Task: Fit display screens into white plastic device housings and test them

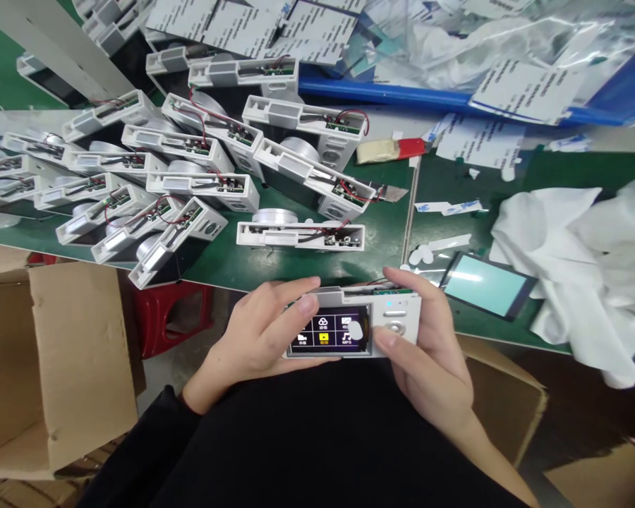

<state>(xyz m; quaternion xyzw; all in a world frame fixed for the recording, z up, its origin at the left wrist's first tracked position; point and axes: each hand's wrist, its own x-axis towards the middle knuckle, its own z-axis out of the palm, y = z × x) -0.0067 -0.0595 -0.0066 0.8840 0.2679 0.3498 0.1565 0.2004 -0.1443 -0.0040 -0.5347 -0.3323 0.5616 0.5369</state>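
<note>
A white camera unit (407,310) with its top side open is held between both hands, its lit screen showing a menu of icons with one in yellow. My left hand (264,331) grips the left end, thumb over the screen's upper left corner. My right hand (434,353) holds the right end, its thumb beside the round button and a finger along the top edge. A small white round piece (355,331) lies on the screen. Just beyond, another open camera unit (301,236) stands on the green table (216,267).
Several open camera units (190,185) with red wires crowd the left. A blade with a wrapped handle (384,150), a dark-framed panel (487,286) and white cloths (561,268) lie to the right. Cardboard boxes (85,353) and a red stool (172,317) stand below.
</note>
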